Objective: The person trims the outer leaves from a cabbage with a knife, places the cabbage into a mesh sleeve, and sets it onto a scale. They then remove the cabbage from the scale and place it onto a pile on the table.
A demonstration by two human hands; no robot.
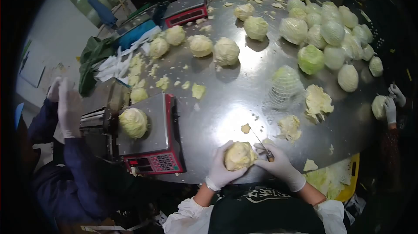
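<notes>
Left hand (221,168) is cupping the cabbage (240,155) at the counter's (204,125) near edge; right hand (282,167) is holding a knife (270,157) beside it. Trimming appears underway; further cutting would call for steady support.

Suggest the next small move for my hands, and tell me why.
Probably turn the round, pale yellow cabbage slightly with your left hand. That hand cups its side, while your right hand holds a thin-bladed knife pointing away over the shiny metal table. With the blade off the cabbage, this looks like a safe time to turn it.
</notes>
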